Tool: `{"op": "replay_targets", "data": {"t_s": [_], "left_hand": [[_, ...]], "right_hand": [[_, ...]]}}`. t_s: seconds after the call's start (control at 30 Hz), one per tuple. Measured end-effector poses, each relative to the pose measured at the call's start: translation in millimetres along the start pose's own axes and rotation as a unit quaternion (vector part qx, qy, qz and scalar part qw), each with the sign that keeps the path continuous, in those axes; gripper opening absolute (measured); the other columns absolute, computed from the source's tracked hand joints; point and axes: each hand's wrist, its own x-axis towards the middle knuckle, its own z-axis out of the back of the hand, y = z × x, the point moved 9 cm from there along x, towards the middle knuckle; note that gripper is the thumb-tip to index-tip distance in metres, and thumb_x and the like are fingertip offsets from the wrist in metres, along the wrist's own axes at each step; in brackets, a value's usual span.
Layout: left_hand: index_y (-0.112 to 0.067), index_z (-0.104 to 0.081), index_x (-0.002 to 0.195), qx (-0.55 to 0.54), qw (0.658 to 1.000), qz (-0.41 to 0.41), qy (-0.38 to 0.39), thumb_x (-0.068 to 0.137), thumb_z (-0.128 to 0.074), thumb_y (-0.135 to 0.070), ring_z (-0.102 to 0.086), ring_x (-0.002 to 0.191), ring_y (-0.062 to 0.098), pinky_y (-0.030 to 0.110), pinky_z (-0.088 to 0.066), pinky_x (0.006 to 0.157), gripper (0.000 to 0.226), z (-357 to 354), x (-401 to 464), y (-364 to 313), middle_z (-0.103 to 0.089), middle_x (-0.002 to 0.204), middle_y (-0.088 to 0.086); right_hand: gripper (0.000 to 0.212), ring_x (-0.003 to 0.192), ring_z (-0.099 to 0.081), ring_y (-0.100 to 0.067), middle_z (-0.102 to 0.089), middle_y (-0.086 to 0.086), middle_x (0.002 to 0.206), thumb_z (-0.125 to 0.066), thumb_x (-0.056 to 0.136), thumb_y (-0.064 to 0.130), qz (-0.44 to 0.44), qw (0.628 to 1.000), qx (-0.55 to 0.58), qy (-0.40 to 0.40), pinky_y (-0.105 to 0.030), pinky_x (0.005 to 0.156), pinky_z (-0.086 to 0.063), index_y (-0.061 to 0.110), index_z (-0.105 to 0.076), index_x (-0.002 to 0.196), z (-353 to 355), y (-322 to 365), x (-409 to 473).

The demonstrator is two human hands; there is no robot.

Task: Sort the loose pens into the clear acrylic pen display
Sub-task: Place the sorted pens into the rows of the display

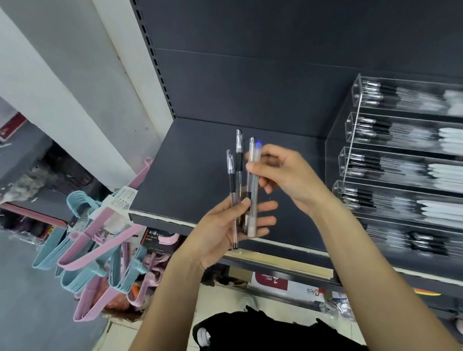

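Note:
My left hand (226, 230) grips a small bunch of clear-barrelled pens (237, 192), their capped ends pointing up above the dark shelf. My right hand (284, 176) pinches the upper part of one pen with a blue end (254, 156), which stands in the bunch. The clear acrylic pen display (353, 154) stands to the right on the shelf. It has several stepped tiers filled with pens lying sideways. Both hands are left of the display and apart from it.
The dark shelf board (182, 176) lies under and behind my hands, with a dark back panel above. Pink and blue hangers (96, 243) hang off the shelf's left end. Boxed goods (282, 285) sit on the shelf below. A white pillar stands at the left.

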Motion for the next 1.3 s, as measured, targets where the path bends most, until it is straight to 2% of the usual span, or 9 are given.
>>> {"op": "replay_targets", "data": {"t_s": [0.13, 0.3, 0.37, 0.5, 0.7, 0.87, 1.0, 1.13, 1.3], "left_hand": [[-0.015, -0.055, 0.121, 0.008, 1.000, -0.016, -0.013, 0.099, -0.041, -0.015, -0.070, 0.088, 0.021, 0.031, -0.058, 0.075, 0.026, 0.1, -2.4, 7.8, -0.071, 0.108, 0.009], [-0.014, -0.058, 0.125, 0.010, 0.998, -0.048, -0.033, 0.099, -0.043, -0.015, -0.058, 0.070, 0.009, 0.022, -0.050, 0.064, 0.030, 11.2, -5.9, 10.1, -0.067, 0.086, -0.002], [-0.015, -0.059, 0.125, 0.019, 0.998, -0.052, -0.031, 0.098, -0.044, -0.015, -0.056, 0.070, 0.008, 0.021, -0.049, 0.064, 0.031, 15.5, -8.9, 10.2, -0.064, 0.085, -0.002], [-0.018, -0.057, 0.128, 0.048, 0.997, -0.062, -0.020, 0.094, -0.047, -0.020, -0.054, 0.070, 0.008, 0.023, -0.046, 0.067, 0.036, 21.4, -15.7, 10.3, -0.064, 0.087, -0.002], [-0.017, -0.052, 0.132, 0.043, 0.996, -0.074, -0.036, 0.099, -0.041, -0.015, -0.052, 0.068, 0.006, 0.024, -0.045, 0.068, 0.035, 29.4, -19.9, 8.4, -0.064, 0.085, -0.005], [-0.018, -0.055, 0.127, -0.011, 0.997, -0.074, -0.034, 0.092, -0.046, -0.020, -0.064, 0.081, 0.012, 0.023, -0.053, 0.069, 0.037, 29.1, -20.6, 6.0, -0.070, 0.108, 0.004], [-0.019, -0.052, 0.130, -0.131, 0.981, -0.120, -0.072, 0.098, -0.036, -0.020, -0.062, 0.113, 0.022, 0.031, -0.056, 0.082, 0.036, 44.5, -20.0, -0.8, -0.062, 0.129, 0.006], [-0.015, -0.052, 0.131, -0.225, 0.951, -0.173, -0.122, 0.100, -0.034, -0.016, -0.059, 0.118, 0.020, 0.032, -0.053, 0.092, 0.036, 46.7, -10.1, -5.6, -0.060, 0.131, 0.005], [-0.020, -0.053, 0.130, -0.221, 0.942, -0.216, -0.128, 0.101, -0.036, -0.020, -0.059, 0.118, 0.019, 0.032, -0.051, 0.095, 0.033, 11.6, 10.2, -24.2, -0.062, 0.128, 0.004]], "right_hand": [[0.015, 0.057, -0.056, -0.009, -0.062, 0.001, 0.070, -0.068, 0.084, 0.009, -0.008, 0.999, -0.031, 0.014, -0.018, 0.053, -0.047, 0.005, -0.066, 0.098, -0.6, -1.9, 0.8], [0.027, 0.061, -0.060, -0.010, -0.067, -0.006, 0.083, -0.065, 0.087, 0.010, -0.014, 1.000, -0.015, 0.020, -0.019, 0.054, -0.050, 0.006, -0.062, 0.114, 3.9, 6.5, 10.8], [0.028, 0.061, -0.060, -0.009, -0.067, -0.003, 0.084, -0.066, 0.087, 0.014, -0.012, 0.997, -0.060, 0.039, -0.020, 0.053, -0.049, 0.011, -0.061, 0.114, 4.4, 15.2, 18.6], [0.025, 0.059, -0.056, -0.007, -0.066, 0.004, 0.075, -0.070, 0.084, 0.016, 0.007, 0.976, -0.174, 0.130, -0.019, 0.052, -0.047, 0.018, -0.065, 0.109, -13.9, 29.5, 29.5], [0.019, 0.058, -0.059, -0.009, -0.065, -0.003, 0.071, -0.074, 0.079, 0.015, 0.003, 0.977, -0.167, 0.132, -0.020, 0.055, -0.050, 0.010, -0.066, 0.095, -20.4, 34.3, 39.8], [0.011, 0.058, -0.059, -0.008, -0.063, -0.008, 0.070, -0.071, 0.082, 0.013, 0.006, 0.964, -0.208, 0.164, -0.018, 0.057, -0.051, 0.003, -0.066, 0.087, -28.4, 35.0, 37.9], [0.007, 0.060, -0.062, -0.006, -0.065, 0.001, 0.070, -0.064, 0.085, 0.001, 0.057, 0.994, -0.079, 0.049, -0.017, 0.061, -0.052, 0.008, -0.065, 0.084, 19.3, 56.1, 38.4], [0.011, 0.065, -0.064, -0.007, -0.063, -0.001, 0.076, -0.059, 0.088, -0.001, 0.114, 0.979, 0.090, -0.141, -0.018, 0.067, -0.052, 0.010, -0.063, 0.089, 40.7, 40.9, 5.9], [0.010, 0.079, -0.068, -0.014, -0.070, 0.004, 0.083, -0.060, 0.088, 0.000, 0.125, 0.958, 0.138, -0.217, -0.023, 0.075, -0.054, 0.008, -0.061, 0.094, 0.8, 2.0, -33.0]]}}
